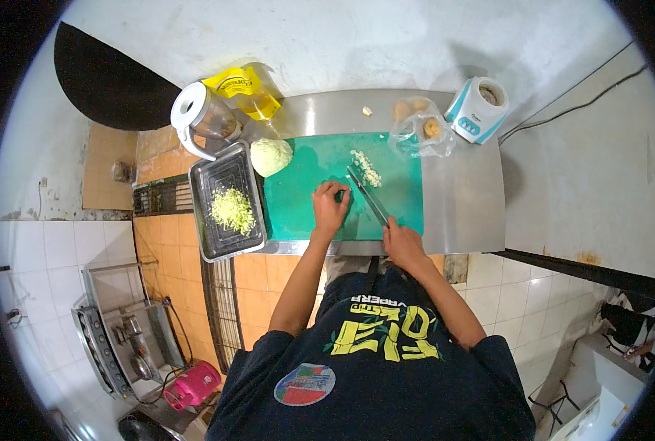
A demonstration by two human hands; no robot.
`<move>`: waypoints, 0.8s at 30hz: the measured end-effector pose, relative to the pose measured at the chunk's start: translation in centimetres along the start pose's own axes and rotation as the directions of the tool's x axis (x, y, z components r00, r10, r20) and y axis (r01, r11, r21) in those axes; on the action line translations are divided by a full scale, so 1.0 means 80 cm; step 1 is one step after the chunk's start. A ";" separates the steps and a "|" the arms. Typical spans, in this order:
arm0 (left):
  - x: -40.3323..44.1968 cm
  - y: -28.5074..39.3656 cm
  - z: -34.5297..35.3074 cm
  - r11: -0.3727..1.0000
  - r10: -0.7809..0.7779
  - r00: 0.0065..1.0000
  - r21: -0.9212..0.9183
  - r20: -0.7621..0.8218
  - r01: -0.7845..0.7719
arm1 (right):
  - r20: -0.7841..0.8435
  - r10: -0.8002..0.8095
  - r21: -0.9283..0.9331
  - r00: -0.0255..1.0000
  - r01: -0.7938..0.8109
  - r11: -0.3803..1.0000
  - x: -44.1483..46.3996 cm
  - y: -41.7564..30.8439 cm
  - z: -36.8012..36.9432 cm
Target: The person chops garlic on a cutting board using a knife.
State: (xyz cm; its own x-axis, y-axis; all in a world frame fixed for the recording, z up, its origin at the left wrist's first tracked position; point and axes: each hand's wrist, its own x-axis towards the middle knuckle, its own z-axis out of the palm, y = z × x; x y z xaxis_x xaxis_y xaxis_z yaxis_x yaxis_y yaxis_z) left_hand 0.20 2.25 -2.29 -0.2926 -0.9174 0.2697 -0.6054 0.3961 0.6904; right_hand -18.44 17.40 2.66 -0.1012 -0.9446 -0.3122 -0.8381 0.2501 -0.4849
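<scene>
My right hand point(403, 242) grips the handle of a knife point(371, 200), its blade slanting up and left over the green cutting board point(305, 165). On the board, left of the blade, my left hand point(330, 207) has its fingers curled together near the steel; what they hold is too small to make out. Just beyond the blade lies a strip of finely chopped pale pieces point(366, 169), which look like garlic. A cut pale green cabbage point(271, 157) rests at the board's left edge.
A metal tray point(204, 213) of shredded greens point(232, 211) stands left, below a blender jug point(209, 117) and a yellow pouch point(245, 91). At the back right are a plastic bag point(423, 132) with round brown items and a blender base point(479, 110). A small pale piece point(367, 111) lies behind the board.
</scene>
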 end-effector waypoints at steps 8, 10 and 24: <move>-0.002 0.018 0.000 0.999 -0.031 0.998 0.026 -0.049 0.033 | -0.042 -0.010 0.002 0.999 0.010 1.000 -0.014 0.014 0.003; -0.003 0.010 0.003 0.999 -0.002 0.998 0.054 -0.059 0.005 | -0.060 -0.013 -0.016 0.998 0.012 1.000 -0.017 0.012 0.002; -0.004 -0.006 0.007 1.000 -0.015 1.000 -0.005 -0.014 0.015 | 0.025 -0.067 -0.076 0.997 0.069 0.995 -0.007 0.008 0.007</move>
State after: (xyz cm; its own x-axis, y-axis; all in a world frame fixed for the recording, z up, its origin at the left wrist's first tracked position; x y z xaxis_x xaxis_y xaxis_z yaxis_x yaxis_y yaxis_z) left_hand 0.14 2.37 -3.09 -0.2726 -0.9238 0.2688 -0.6064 0.3818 0.6975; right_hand -18.57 18.20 2.06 -0.0312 -0.9537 -0.2992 -0.8814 0.1674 -0.4418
